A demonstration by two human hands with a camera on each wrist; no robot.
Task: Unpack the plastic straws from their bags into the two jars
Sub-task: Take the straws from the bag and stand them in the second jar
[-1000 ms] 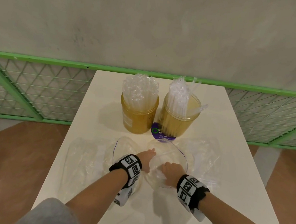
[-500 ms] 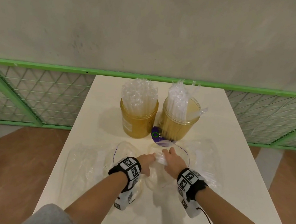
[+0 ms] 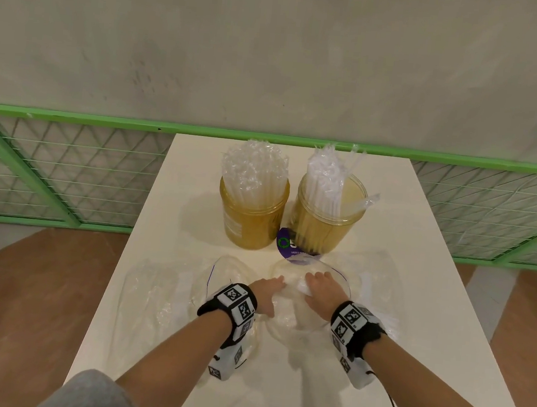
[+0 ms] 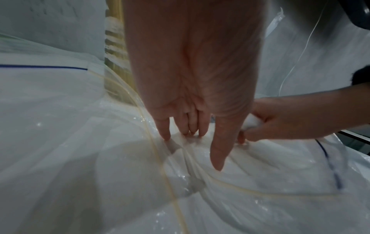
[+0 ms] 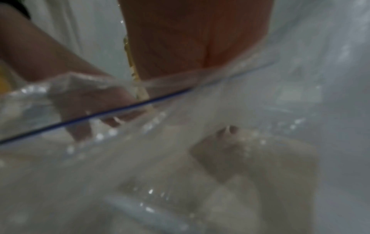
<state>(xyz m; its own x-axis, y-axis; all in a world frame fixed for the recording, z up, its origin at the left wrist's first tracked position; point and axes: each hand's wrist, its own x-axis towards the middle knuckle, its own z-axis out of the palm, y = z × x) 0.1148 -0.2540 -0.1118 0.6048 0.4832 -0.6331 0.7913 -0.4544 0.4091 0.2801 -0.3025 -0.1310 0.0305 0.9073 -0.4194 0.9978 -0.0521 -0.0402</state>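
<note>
Two amber jars stand at the table's middle back: the left jar (image 3: 252,224) is packed with clear straws (image 3: 254,169), and the right jar (image 3: 323,231) holds thinner wrapped straws (image 3: 327,176). In front of them lies a crumpled clear zip bag (image 3: 291,323) (image 4: 260,174) (image 5: 180,158) with a blue line at its mouth. My left hand (image 3: 267,288) (image 4: 200,142) presses its straight fingers down on the bag's left side. My right hand (image 3: 320,285) (image 4: 260,125) pinches a gathered wad of the bag's plastic. The right wrist view is blurred.
More clear bags lie flat at the left (image 3: 153,294), by my left wrist (image 3: 231,272) and at the right (image 3: 374,279). A purple label (image 3: 286,244) lies between the jars' bases. The white table (image 3: 410,348) backs onto a green mesh fence (image 3: 66,177).
My right hand has moved forward over the bag toward the jars and bunched plastic in its fingers. The left hand has stayed pressed on the bag's left side.
</note>
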